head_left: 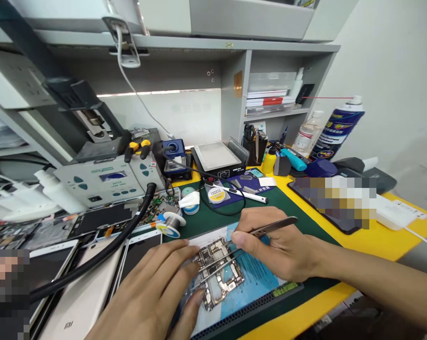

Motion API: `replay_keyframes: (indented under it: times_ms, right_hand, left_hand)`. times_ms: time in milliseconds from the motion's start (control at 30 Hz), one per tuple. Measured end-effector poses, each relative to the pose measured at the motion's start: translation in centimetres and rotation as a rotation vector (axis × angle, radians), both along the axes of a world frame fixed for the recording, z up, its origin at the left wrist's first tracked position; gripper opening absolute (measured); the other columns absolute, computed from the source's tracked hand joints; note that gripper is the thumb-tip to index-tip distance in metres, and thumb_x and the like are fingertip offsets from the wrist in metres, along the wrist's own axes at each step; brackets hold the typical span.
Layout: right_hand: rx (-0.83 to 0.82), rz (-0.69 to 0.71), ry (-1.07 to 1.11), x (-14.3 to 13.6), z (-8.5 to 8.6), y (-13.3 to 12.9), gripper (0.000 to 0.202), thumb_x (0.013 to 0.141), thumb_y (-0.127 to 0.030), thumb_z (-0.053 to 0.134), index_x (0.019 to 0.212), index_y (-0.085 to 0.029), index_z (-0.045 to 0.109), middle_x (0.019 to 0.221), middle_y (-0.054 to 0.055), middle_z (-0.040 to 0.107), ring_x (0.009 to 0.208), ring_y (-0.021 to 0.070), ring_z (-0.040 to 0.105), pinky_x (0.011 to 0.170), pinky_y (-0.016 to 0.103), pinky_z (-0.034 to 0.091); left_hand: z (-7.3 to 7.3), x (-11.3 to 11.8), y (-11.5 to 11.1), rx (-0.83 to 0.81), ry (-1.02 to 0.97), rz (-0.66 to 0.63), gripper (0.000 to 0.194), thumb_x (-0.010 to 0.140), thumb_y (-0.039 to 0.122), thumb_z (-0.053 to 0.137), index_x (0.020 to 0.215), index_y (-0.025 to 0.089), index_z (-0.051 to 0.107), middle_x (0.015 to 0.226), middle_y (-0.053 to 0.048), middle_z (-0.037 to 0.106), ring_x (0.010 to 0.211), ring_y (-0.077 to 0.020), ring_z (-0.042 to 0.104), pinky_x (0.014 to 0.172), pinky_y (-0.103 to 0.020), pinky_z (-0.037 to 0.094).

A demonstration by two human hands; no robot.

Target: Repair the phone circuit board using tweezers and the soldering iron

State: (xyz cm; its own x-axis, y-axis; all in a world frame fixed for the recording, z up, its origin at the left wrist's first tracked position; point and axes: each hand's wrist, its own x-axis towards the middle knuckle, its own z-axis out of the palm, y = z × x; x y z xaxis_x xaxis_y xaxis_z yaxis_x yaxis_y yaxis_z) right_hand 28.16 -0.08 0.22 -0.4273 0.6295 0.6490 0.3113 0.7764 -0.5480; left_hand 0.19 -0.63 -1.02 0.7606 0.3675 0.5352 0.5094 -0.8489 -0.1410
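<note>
A bare phone circuit board point(230, 282) lies on a blue and white work mat point(259, 264). My left hand point(153, 283) comes in from the lower left, its curved fingers and thumb holding the board's left edge. In my right hand point(277, 245) is a pair of metal tweezers point(275, 226), gripped between thumb and fingers. The two prongs stretch left across the board, apart from each other, and their tips end close by my left thumb and index finger. Whether anything sits between the tips I cannot tell.
Left of the mat lie several phones, one gold-backed point(82, 288), with a black hose point(128, 231) arching over them. A solder spool point(171, 224), a white pen-shaped tool point(252, 195) and a hot plate point(218, 160) stand behind. A dark phone point(322, 208) lies at right.
</note>
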Motion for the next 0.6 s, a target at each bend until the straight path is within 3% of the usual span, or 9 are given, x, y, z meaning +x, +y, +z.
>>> replay_keyframes:
  times_ms: [200, 367, 467, 600]
  right_hand:
    - [-0.027, -0.008, -0.018, 0.0, -0.1, -0.3, 0.022, 0.103, -0.016, 0.057, 0.081, -0.020, 0.061, 0.070, 0.000, 0.059, 0.063, 0.0144, 0.053, 0.057, 0.028, 0.042]
    - [-0.026, -0.047, 0.015, 0.0, -0.5, -0.5, 0.023, 0.103, -0.015, 0.056, 0.081, -0.020, 0.063, 0.069, 0.002, 0.061, 0.062, 0.0155, 0.054, 0.058, 0.030, 0.044]
    - [0.010, -0.049, 0.059, -0.2, -0.6, -0.5, 0.024, 0.102, -0.016, 0.056, 0.079, -0.020, 0.062, 0.068, 0.002, 0.062, 0.061, 0.0159, 0.056, 0.058, 0.030, 0.045]
    - [0.026, -0.068, 0.083, -0.4, -1.0, -0.3, 0.026, 0.103, -0.023, 0.056, 0.078, -0.021, 0.062, 0.067, 0.003, 0.063, 0.060, 0.0167, 0.057, 0.057, 0.031, 0.045]
  left_hand:
    - [0.7, 0.5, -0.3, 0.007, 0.002, 0.044, 0.031, 0.107, 0.029, 0.045, 0.120, 0.020, 0.072, 0.125, -0.003, 0.077, 0.116, -0.0238, 0.073, 0.096, -0.035, 0.064]
    - [0.1, 0.5, -0.5, 0.006, -0.066, 0.035, 0.029, 0.107, 0.030, 0.045, 0.115, 0.023, 0.073, 0.122, 0.000, 0.077, 0.113, -0.0225, 0.074, 0.094, -0.032, 0.064]
    - [-1.2, 0.1, 0.0, 0.061, -0.071, 0.016, 0.031, 0.107, 0.032, 0.048, 0.123, 0.020, 0.071, 0.127, -0.005, 0.075, 0.118, -0.0235, 0.071, 0.105, -0.033, 0.060]
    - [-3.1, -0.6, 1.2, 0.127, -0.125, -0.052, 0.030, 0.106, 0.038, 0.055, 0.122, 0.021, 0.073, 0.132, -0.002, 0.072, 0.121, -0.0197, 0.068, 0.130, -0.031, 0.034]
